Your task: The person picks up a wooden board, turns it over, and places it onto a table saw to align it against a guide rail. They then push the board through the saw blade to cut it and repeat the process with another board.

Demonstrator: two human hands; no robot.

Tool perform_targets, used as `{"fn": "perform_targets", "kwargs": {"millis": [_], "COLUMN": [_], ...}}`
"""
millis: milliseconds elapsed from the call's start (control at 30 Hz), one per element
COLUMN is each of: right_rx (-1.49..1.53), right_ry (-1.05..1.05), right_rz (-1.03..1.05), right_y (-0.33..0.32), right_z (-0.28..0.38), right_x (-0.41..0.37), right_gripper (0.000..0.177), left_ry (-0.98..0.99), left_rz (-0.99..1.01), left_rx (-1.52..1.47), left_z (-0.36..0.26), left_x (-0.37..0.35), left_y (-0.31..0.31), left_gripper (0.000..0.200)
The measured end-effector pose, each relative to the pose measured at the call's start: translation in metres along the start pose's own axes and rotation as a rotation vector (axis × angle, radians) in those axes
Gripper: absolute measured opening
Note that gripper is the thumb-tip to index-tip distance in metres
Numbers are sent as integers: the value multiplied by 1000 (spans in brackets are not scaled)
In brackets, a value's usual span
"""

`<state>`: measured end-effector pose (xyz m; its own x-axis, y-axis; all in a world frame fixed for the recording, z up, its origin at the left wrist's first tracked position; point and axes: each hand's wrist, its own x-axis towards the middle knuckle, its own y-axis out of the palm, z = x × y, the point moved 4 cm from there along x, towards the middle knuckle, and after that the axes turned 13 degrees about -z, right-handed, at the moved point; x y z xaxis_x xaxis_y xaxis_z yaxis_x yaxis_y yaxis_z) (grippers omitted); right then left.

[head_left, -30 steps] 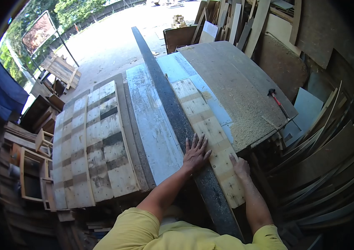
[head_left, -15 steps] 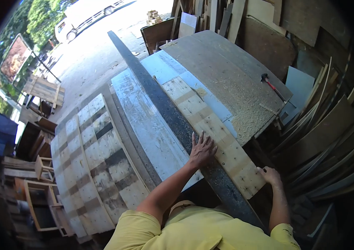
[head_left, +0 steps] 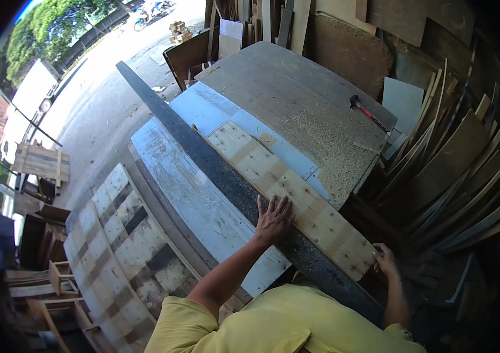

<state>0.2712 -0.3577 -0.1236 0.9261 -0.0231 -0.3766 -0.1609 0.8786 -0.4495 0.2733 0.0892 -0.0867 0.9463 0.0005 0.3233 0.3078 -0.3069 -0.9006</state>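
A long plywood strip (head_left: pixel 314 217) dotted with dark nail marks lies against a long dark straight beam (head_left: pixel 226 179). My left hand (head_left: pixel 274 220) rests flat with spread fingers across the beam and the strip's near edge. At the strip's right edge, close to its near end, my right hand (head_left: pixel 385 260) has its fingers curled on the wood. Its thumb is partly hidden. Under the beam and strip are pale blue boards (head_left: pixel 173 153).
A red-handled hammer (head_left: pixel 369 113) lies on a brown tabletop (head_left: pixel 297 76) strewn with sawdust. A patched plywood panel (head_left: pixel 126 235) is at left. Offcuts (head_left: pixel 455 170) lean at right. Outside are a truck (head_left: pixel 29 100) and a motorcycle (head_left: pixel 147 16).
The camera has turned, so the benches sit further left and a motorcycle shows outside. My right hand is slightly nearer the strip's near corner. My left hand stays on the beam and strip.
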Motion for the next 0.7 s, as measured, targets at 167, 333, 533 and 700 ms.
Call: {"fn": "perform_targets", "kwargs": {"millis": [167,333,533,700], "right_rx": [52,63,58,79], "right_ry": [53,58,76,61], "right_rz": [-23,-39,-42,-43], "right_y": [7,17,31,42], "right_z": [15,24,35,42], "right_x": [-1,5,9,16], "right_gripper": [28,31,35,34], "left_ry": [13,-18,-24,-60], "left_rz": [17,50,-4,-4], "left_rx": [-12,1,-10,5], "left_z": [9,25,39,48], "left_x": [3,10,15,21], "left_y": [-3,-3,-6,-10], "left_gripper": [54,53,53,53]}}
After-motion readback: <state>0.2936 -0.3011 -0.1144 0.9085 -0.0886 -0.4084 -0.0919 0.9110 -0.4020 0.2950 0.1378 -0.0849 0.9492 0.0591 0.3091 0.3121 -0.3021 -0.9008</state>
